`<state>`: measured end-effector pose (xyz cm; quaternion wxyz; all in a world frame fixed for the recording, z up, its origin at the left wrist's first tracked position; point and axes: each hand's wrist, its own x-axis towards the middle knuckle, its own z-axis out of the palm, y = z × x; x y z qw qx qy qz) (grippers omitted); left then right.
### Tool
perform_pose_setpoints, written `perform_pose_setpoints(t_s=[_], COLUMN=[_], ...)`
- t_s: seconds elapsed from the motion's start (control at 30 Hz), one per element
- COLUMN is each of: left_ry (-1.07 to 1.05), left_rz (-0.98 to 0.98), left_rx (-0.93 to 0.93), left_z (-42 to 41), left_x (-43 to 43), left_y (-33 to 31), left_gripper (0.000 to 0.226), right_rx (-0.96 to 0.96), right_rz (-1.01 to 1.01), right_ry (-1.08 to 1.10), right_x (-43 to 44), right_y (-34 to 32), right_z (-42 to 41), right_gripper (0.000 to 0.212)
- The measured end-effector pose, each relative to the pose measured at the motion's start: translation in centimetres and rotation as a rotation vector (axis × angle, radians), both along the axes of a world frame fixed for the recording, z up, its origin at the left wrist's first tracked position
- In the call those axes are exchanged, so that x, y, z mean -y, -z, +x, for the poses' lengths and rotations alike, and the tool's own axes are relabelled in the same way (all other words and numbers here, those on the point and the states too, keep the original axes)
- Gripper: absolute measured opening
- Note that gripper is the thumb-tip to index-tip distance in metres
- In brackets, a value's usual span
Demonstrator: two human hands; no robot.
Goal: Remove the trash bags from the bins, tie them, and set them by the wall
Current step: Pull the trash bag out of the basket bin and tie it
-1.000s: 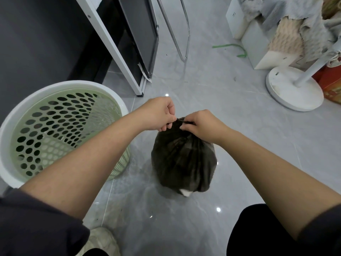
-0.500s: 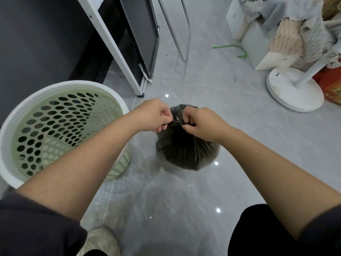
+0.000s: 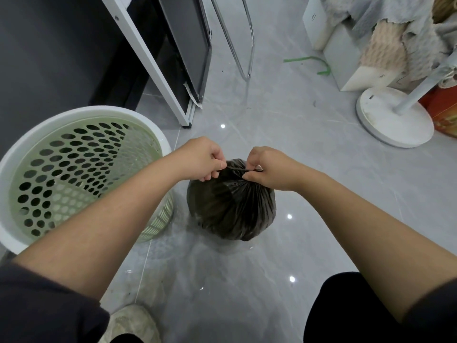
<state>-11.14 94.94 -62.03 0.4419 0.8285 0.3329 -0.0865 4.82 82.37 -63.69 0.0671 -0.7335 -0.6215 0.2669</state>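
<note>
The bag (image 3: 231,209), dark and full, is low in the middle of the view, just to the right of the bin (image 3: 81,112) with a narrow gap between them. Its top is gathered into tight pleats that run up to a neck. Whether its bottom rests on the floor (image 3: 321,199) or hangs just above it I cannot tell.

The left hand (image 3: 201,158) has its fingers curled, and thumb and forefinger pinch one end of the bag's neck. The right hand (image 3: 269,169) is likewise curled and pinches the other end. The thin black strand is taut between the two hands, right over the top of the bag. Both forearms are bare and reach in from dark sleeves.

The bin has a white rim and a pale green wall full of holes, with no bag in it. Behind it stands a dark wall (image 3: 49,45). A white frame (image 3: 148,58) and a black panel (image 3: 188,33) lean there, with a chrome tube (image 3: 251,45) beside them.

Farther right on the grey tiles lies a green strip (image 3: 306,59), near a white box (image 3: 346,53) draped with cloths (image 3: 395,26). A round white stand base (image 3: 385,120) sits in front of a red box (image 3: 442,112). A pale shoe (image 3: 133,320) shows at the bottom edge.
</note>
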Motion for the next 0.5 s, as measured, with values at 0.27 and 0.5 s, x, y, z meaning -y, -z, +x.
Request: perform_pose_setpoints(t_s=[0.27,0.5], left_ry=[-0.054,-0.253], left_rz=[-0.006,-0.365], left_rx=[-0.011,-0.063], left_z=[-0.6,-0.4], left_x=[0.0,3.3], left_y=[-0.4,2.1], left_gripper=[0.021,0.028], right_rx=[-0.082,0.085], right_rz=[0.115,0.237], right_ry=[0.130,0.361], right_x=[0.7,0.5], right_y=[0.1,0.9], right_z=[0.1,-0.4], right_gripper=[0.014,0.012])
